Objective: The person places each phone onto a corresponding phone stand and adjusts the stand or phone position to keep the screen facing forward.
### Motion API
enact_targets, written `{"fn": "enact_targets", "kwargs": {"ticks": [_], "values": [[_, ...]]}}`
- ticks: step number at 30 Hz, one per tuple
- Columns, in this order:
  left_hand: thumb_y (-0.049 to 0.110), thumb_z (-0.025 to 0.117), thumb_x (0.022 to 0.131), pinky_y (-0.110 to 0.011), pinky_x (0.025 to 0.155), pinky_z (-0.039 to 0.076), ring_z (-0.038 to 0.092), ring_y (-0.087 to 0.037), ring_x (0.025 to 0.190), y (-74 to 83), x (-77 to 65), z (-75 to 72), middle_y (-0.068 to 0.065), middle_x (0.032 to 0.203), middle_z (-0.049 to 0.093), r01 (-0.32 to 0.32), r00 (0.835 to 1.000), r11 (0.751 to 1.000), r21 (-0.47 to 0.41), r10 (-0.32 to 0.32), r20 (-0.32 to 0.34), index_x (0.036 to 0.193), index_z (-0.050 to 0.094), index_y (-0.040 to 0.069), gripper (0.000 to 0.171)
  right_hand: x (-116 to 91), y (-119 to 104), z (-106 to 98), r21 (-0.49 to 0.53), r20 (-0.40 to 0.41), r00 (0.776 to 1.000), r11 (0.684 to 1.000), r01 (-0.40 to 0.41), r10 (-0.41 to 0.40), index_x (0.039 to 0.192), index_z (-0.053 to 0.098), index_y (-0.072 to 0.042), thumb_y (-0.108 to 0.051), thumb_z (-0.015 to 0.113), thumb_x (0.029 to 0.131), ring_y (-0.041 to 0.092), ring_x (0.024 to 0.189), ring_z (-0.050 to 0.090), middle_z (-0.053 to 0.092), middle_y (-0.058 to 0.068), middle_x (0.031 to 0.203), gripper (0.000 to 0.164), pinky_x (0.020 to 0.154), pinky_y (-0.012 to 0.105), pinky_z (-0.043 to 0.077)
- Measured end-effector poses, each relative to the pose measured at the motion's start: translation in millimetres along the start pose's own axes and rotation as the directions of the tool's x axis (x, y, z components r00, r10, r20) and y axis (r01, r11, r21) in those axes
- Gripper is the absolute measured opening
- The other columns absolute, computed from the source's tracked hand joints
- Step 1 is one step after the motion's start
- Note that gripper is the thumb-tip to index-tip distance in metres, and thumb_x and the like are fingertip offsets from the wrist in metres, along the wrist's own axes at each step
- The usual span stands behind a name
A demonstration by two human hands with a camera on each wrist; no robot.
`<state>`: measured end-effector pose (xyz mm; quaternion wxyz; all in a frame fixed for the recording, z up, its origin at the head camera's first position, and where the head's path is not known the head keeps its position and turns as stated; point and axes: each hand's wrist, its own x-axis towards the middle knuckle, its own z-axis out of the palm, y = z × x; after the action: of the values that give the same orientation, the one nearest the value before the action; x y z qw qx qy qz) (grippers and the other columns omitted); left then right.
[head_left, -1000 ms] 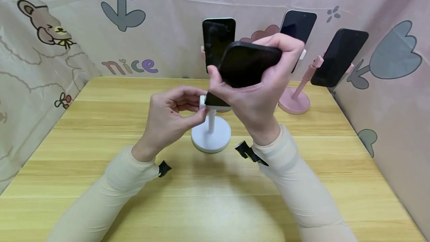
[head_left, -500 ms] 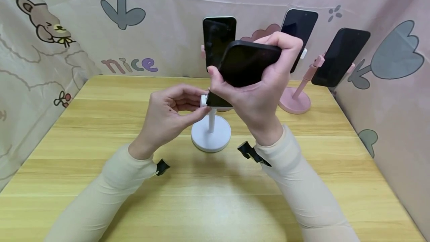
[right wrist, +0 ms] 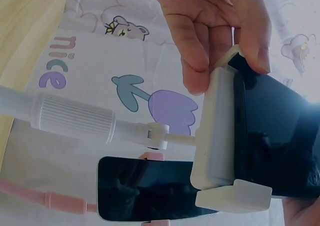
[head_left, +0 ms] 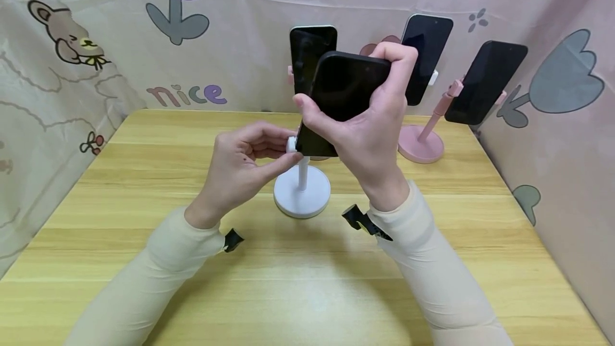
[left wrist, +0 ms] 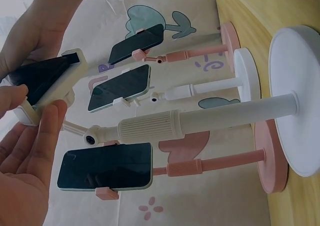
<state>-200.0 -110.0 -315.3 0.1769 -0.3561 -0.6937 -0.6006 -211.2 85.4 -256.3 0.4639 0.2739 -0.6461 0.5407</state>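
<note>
A black phone (head_left: 348, 87) is gripped by my right hand (head_left: 377, 138), thumb along its left edge and fingers around its right side. Behind the phone's lower end is the clamp (right wrist: 215, 131) of a white phone stand (head_left: 301, 196), which stands upright on the table. My left hand (head_left: 240, 167) pinches the clamp's left jaw between thumb and fingers. In the right wrist view the phone lies against the clamp's face, between its two jaws. The left wrist view shows the stand's ribbed collar (left wrist: 150, 126) and the joint under the clamp.
Behind stand other phone stands with phones: a phone (head_left: 312, 49) on a pink stand, a phone (head_left: 427, 47) on a white one, and a phone (head_left: 487, 81) on a pink stand (head_left: 421, 144) at right. A patterned cloth (head_left: 250, 68) backs the wooden table (head_left: 230, 292).
The black phone has tipped more upright and shifted slightly left, with its lower end covering more of the clamp. My right hand has moved left with it; my left hand is almost still.
</note>
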Motion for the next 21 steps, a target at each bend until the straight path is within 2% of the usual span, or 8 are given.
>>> {"fn": "enact_targets", "kwargs": {"ticks": [5,10,20,21], "values": [[-0.015,0.085,0.081,-0.033,0.078,0.067,0.080,-0.014,0.085,-0.7,0.7,1.1,-0.020,0.100,0.081,-0.016,1.000,1.000,-0.001,0.016,-0.006,0.106,0.075,-0.010,0.027,-1,-1,-2,0.040,0.000,0.996,0.996,-0.084,0.084,0.115,0.036,-0.010,-0.019,0.095,0.073,0.019,0.098,0.061,0.054,0.001,0.100,0.073,0.092,0.032,0.048],[-0.014,0.085,0.081,-0.033,0.078,0.068,0.080,-0.014,0.085,-0.6,0.7,1.6,-0.021,0.101,0.081,-0.018,1.000,1.000,-0.005,0.018,-0.012,0.106,0.075,-0.010,0.027,-2,-1,-3,0.043,-0.008,0.994,0.993,-0.110,0.110,0.114,0.034,-0.011,-0.018,0.096,0.074,0.019,0.095,0.064,0.060,0.002,0.091,0.074,0.090,0.031,0.049],[-0.018,0.083,0.080,-0.032,0.077,0.067,0.080,-0.010,0.084,-0.6,-0.1,2.2,-0.023,0.098,0.079,-0.009,1.000,1.000,0.002,0.009,-0.021,0.104,0.074,-0.011,0.027,-11,4,-4,-0.028,0.066,0.990,0.992,-0.120,0.122,0.117,0.035,-0.009,-0.020,0.096,0.076,0.018,0.101,0.067,0.067,0.012,0.101,0.074,0.092,0.031,0.053],[-0.018,0.083,0.079,-0.031,0.077,0.067,0.080,-0.010,0.083,-0.8,-0.2,2.4,-0.023,0.097,0.079,-0.006,1.000,1.000,0.005,0.006,-0.024,0.104,0.074,-0.011,0.027,-13,5,-4,-0.047,0.080,0.989,0.991,-0.124,0.128,0.117,0.035,-0.008,-0.021,0.096,0.076,0.017,0.100,0.067,0.067,0.012,0.100,0.075,0.100,0.030,0.052]]}}
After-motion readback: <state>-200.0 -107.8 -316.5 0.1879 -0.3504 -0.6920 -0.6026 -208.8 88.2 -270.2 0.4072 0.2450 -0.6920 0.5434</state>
